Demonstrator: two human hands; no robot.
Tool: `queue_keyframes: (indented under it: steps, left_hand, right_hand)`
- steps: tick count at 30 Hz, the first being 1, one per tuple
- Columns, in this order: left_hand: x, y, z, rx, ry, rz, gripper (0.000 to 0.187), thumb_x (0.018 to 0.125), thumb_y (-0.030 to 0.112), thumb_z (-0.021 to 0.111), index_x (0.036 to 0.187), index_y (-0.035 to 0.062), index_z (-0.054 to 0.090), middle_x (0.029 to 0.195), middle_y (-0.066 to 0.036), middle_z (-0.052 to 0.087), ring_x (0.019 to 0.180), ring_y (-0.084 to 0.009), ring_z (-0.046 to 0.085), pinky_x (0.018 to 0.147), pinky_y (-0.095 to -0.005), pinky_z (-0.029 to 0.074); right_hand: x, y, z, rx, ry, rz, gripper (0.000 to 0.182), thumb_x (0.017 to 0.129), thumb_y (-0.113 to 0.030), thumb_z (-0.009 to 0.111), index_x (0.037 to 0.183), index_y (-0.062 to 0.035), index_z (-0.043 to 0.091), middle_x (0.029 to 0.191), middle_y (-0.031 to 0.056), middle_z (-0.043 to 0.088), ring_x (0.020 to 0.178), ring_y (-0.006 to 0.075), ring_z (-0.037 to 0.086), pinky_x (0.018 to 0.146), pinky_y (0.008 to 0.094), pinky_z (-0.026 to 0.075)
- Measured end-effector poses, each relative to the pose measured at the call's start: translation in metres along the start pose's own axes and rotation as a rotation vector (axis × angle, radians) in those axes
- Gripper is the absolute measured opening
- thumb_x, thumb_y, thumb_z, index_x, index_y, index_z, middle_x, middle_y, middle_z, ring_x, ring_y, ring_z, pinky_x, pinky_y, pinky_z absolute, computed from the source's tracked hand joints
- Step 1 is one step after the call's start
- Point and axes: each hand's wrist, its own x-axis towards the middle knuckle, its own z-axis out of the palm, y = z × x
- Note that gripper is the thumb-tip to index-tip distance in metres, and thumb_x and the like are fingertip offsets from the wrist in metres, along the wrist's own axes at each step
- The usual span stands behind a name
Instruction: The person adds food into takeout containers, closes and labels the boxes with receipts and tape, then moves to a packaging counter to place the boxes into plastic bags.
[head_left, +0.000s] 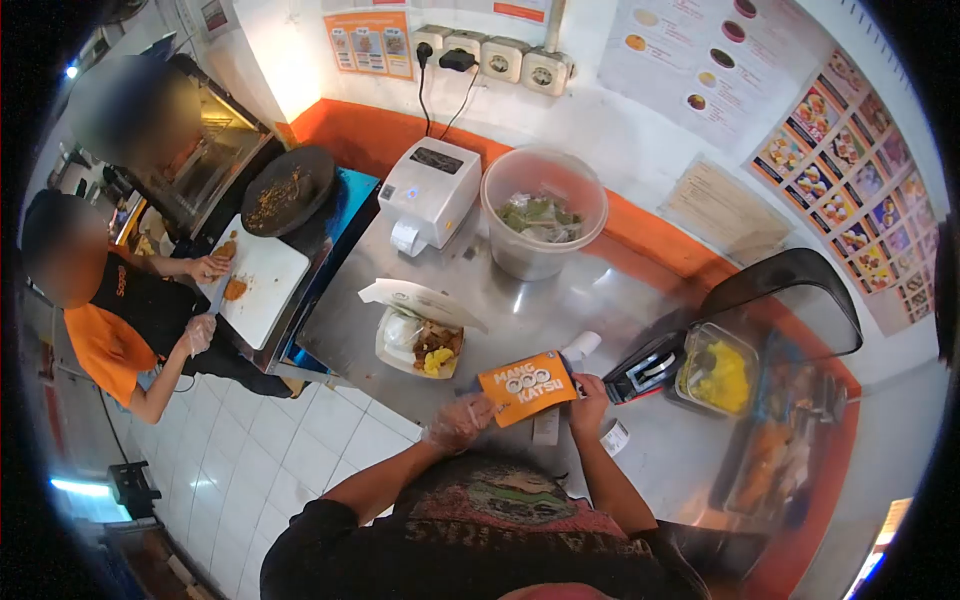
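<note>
An orange takeaway box (526, 388) printed "MANG KATSU" is held between my two hands over the steel counter. My left hand (462, 420), in a clear plastic glove, closes on its left end. At the opposite end, my right hand (589, 404) pinches the edge with its fingers. Just right of that hand is a black stapler (655, 372). Behind the held box on the left, an open takeaway box (396, 352) contains white rice, brown pieces of food and something yellow, its lid raised. A paper slip (546, 428) shows below the held box.
A white label printer (432, 195) and a clear bucket (532, 255) with packets line the wall. At right are a container of yellow food (722, 372) and a black-rimmed lid (785, 300). On the left, a co-worker's gloved hand (201, 332) holds a knife at a white cutting board (268, 285).
</note>
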Motion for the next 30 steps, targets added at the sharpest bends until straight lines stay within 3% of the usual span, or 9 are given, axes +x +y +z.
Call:
queue_keyframes:
  steps: [3, 6, 8, 11, 15, 18, 20, 25, 30]
  left_hand:
    - [-0.024, -0.006, 0.025, -0.092, -0.029, 0.054, 0.024, 0.082, 0.009, 0.061, 0.105, 0.0018, 0.063, 0.089, -0.013, 0.063, 0.081, -0.0308, 0.064, 0.062, -0.0424, 0.054]
    - [-0.009, 0.003, -0.013, -0.082, -0.277, -0.286, 0.037, 0.081, 0.017, 0.065, 0.116, 0.0056, 0.063, 0.108, -0.016, 0.066, 0.098, -0.0327, 0.065, 0.078, -0.0437, 0.056]
    - [-0.012, 0.000, -0.001, -0.066, -0.016, -0.329, 0.025, 0.077, 0.010, 0.063, 0.100, -0.0016, 0.064, 0.081, -0.016, 0.063, 0.072, -0.0351, 0.063, 0.060, -0.0438, 0.052]
    - [-0.024, -0.007, 0.036, -0.105, 0.205, -0.416, 0.024, 0.074, 0.011, 0.066, 0.094, -0.0014, 0.066, 0.080, -0.017, 0.065, 0.073, -0.0378, 0.064, 0.066, -0.0466, 0.052]
    - [-0.024, -0.004, 0.068, -0.251, 0.221, -0.740, 0.021, 0.073, 0.013, 0.072, 0.088, -0.0007, 0.067, 0.082, -0.019, 0.066, 0.077, -0.0380, 0.065, 0.071, -0.0459, 0.053]
    - [0.004, 0.008, 0.036, -0.548, 0.342, -0.946, 0.022, 0.074, 0.017, 0.076, 0.085, 0.0000, 0.068, 0.083, -0.021, 0.067, 0.081, -0.0365, 0.066, 0.074, -0.0435, 0.052]
    - [0.019, 0.010, 0.013, -0.468, 0.144, -1.076, 0.027, 0.077, 0.024, 0.077, 0.083, -0.0002, 0.068, 0.082, -0.021, 0.067, 0.081, -0.0354, 0.067, 0.073, -0.0421, 0.052]
    - [0.017, 0.002, 0.010, -0.412, 0.083, -1.073, 0.032, 0.077, 0.031, 0.077, 0.081, 0.0004, 0.067, 0.081, -0.021, 0.067, 0.080, -0.0360, 0.066, 0.072, -0.0429, 0.051]
    - [0.015, -0.002, 0.005, -0.362, 0.077, -1.028, 0.034, 0.076, 0.035, 0.078, 0.080, 0.0026, 0.068, 0.078, -0.020, 0.066, 0.078, -0.0379, 0.065, 0.071, -0.0441, 0.051]
  right_hand:
    - [0.005, 0.009, 0.011, -0.157, 0.103, -0.162, 0.020, 0.072, -0.006, 0.071, 0.092, -0.0062, 0.073, 0.095, 0.0107, 0.068, 0.085, 0.0281, 0.061, 0.075, 0.0343, 0.049]
    - [-0.007, 0.010, 0.016, -0.220, 0.056, -0.141, 0.015, 0.071, -0.006, 0.071, 0.085, -0.0049, 0.069, 0.094, 0.0119, 0.067, 0.089, 0.0292, 0.061, 0.078, 0.0363, 0.049]
    - [-0.017, 0.007, 0.018, -0.208, 0.050, -0.105, 0.013, 0.072, -0.005, 0.072, 0.082, -0.0037, 0.064, 0.093, 0.0127, 0.066, 0.090, 0.0291, 0.060, 0.079, 0.0365, 0.049]
    - [-0.028, 0.005, 0.025, -0.089, 0.061, -0.065, 0.019, 0.075, -0.005, 0.073, 0.078, -0.0023, 0.054, 0.097, 0.0155, 0.066, 0.092, 0.0290, 0.061, 0.082, 0.0361, 0.048]
    - [-0.034, 0.012, 0.036, 0.358, -0.009, 0.087, 0.030, 0.082, -0.009, 0.074, 0.076, -0.0021, 0.045, 0.106, 0.0196, 0.068, 0.095, 0.0274, 0.065, 0.083, 0.0347, 0.050]
    - [-0.022, -0.010, 0.012, 0.117, -0.188, 0.193, 0.033, 0.081, -0.014, 0.077, 0.077, -0.0020, 0.046, 0.108, 0.0214, 0.069, 0.094, 0.0235, 0.067, 0.080, 0.0333, 0.052]
    - [-0.011, -0.005, 0.001, 0.045, -0.249, 0.171, 0.035, 0.079, -0.016, 0.079, 0.077, -0.0021, 0.047, 0.101, 0.0190, 0.070, 0.089, 0.0212, 0.065, 0.077, 0.0329, 0.052]
    - [0.001, -0.016, -0.008, -0.041, -0.414, 0.216, 0.034, 0.075, -0.020, 0.082, 0.080, -0.0034, 0.053, 0.074, 0.0077, 0.060, 0.070, 0.0166, 0.055, 0.067, 0.0314, 0.048]
    - [-0.008, 0.004, -0.001, 0.102, -0.421, 0.211, 0.036, 0.072, -0.022, 0.083, 0.078, -0.0062, 0.051, 0.070, 0.0045, 0.054, 0.067, 0.0154, 0.049, 0.063, 0.0316, 0.045]
